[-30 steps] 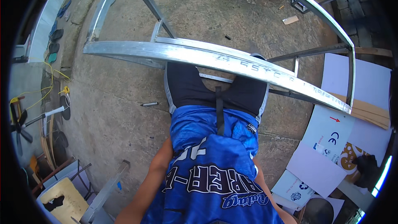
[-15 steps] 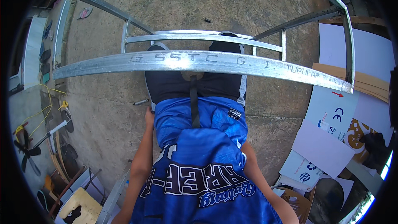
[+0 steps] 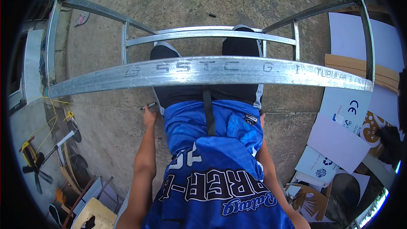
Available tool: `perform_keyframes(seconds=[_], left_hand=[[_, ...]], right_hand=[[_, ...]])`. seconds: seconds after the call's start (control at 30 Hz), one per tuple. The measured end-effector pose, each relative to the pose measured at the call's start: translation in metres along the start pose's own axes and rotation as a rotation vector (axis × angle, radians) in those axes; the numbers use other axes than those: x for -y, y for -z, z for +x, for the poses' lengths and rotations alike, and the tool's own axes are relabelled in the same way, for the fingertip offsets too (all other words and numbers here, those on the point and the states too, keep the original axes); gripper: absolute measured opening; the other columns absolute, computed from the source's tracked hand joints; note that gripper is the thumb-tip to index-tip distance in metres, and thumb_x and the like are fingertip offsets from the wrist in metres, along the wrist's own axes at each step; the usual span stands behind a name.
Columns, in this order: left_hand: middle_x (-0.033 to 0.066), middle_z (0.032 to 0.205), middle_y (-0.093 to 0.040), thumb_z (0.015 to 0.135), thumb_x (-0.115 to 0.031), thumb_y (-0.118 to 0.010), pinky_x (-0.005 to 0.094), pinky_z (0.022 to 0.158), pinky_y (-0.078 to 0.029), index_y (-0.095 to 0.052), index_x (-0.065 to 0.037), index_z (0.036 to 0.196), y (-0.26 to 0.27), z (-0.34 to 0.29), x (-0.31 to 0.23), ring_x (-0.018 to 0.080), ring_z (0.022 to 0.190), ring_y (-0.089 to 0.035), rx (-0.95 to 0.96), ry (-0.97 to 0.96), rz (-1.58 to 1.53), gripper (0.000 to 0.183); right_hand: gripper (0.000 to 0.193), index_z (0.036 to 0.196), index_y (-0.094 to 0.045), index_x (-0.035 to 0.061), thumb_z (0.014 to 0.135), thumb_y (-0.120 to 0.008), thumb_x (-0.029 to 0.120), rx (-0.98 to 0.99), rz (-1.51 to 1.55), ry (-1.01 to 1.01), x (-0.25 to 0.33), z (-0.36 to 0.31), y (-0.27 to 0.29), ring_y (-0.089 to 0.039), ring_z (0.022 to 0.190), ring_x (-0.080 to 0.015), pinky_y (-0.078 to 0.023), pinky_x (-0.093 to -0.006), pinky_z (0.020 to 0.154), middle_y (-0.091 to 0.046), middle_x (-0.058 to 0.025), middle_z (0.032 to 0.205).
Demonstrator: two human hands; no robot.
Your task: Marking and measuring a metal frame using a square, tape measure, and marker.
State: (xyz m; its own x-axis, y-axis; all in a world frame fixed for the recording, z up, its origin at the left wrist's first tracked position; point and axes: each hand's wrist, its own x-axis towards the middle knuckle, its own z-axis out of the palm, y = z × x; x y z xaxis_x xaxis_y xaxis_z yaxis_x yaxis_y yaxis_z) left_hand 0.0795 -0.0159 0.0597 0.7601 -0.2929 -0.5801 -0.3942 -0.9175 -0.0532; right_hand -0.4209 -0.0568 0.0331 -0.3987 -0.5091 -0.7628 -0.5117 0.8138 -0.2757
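My left hand (image 3: 149, 116) hangs beside my left thigh, its fingers closed on a slim marker-like pen (image 3: 148, 106) with dark and pale parts. On the other side, my right hand (image 3: 263, 119) is mostly hidden behind my shorts and leg, so its fingers do not show. In front of me stands a frame of welded metal tubing. Its near top rail (image 3: 203, 71), silvery with dark print, crosses over my thighs. Lower crossbars (image 3: 203, 37) run behind that rail, near my knees. Neither hand touches the frame.
Pale sheets and boards (image 3: 337, 142) lie stacked at the right. A yellow cord (image 3: 54, 121) and a black-bladed fan (image 3: 37, 167) are at the left wall, above a yellowish seat (image 3: 95, 214). A small black piece (image 3: 212, 15) lies on the concrete floor.
My left hand has risen slightly with the pen, and more of it shows. My right hand now shows at the edge of my leg. The view has shifted, bringing the near rail lower and larger.
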Motion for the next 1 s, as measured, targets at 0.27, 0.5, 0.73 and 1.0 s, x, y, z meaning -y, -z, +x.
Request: perform_keyframes(seconds=[0.27,0.5,0.73,1.0], left_hand=[[0.0200,0.110,-0.061,0.076,-0.021,-0.064,0.0465,0.088,-0.047,-0.042,-0.018,0.127,-0.008,0.021,-0.002,0.0369,0.106,-0.058,0.085,-0.034,0.242,0.056],[0.0176,0.118,-0.058,0.077,-0.026,-0.063,0.0459,0.090,-0.046,-0.044,-0.015,0.129,-0.020,0.019,-0.007,0.0348,0.109,-0.056,0.122,-0.012,0.274,0.056],[0.0172,0.118,-0.058,0.073,-0.026,-0.065,0.0468,0.091,-0.045,-0.045,-0.014,0.127,-0.028,0.025,0.003,0.0359,0.109,-0.056,0.117,0.038,0.042,0.058],[0.0219,0.115,-0.058,0.075,-0.027,-0.066,0.0494,0.089,-0.044,-0.027,-0.016,0.137,-0.037,0.017,0.024,0.0388,0.110,-0.055,0.014,0.149,-0.064,0.074]], right_hand=[[0.047,0.117,-0.050,-0.0062,0.089,-0.052,0.031,0.007,-0.013,-0.011,0.005,0.030,0.003,-0.052,0.110,-0.0340,-0.040,-0.0368,0.092,-0.055,-0.0267,0.112],[0.041,0.126,-0.046,-0.0029,0.090,-0.051,0.015,-0.780,0.131,0.837,0.175,-0.068,0.102,-0.045,0.122,-0.0324,-0.040,-0.0370,0.096,-0.045,-0.0199,0.134],[0.076,0.129,-0.041,-0.0082,0.094,-0.023,0.057,1.060,-0.381,0.957,0.235,-0.176,0.023,-0.028,0.134,-0.0330,-0.021,-0.0396,0.111,-0.039,-0.0227,0.138],[0.071,0.135,-0.036,-0.0012,0.091,-0.035,0.054,0.357,-1.003,1.480,0.262,-0.109,0.054,-0.031,0.133,-0.0279,-0.026,-0.0416,0.108,-0.038,-0.0198,0.139]])
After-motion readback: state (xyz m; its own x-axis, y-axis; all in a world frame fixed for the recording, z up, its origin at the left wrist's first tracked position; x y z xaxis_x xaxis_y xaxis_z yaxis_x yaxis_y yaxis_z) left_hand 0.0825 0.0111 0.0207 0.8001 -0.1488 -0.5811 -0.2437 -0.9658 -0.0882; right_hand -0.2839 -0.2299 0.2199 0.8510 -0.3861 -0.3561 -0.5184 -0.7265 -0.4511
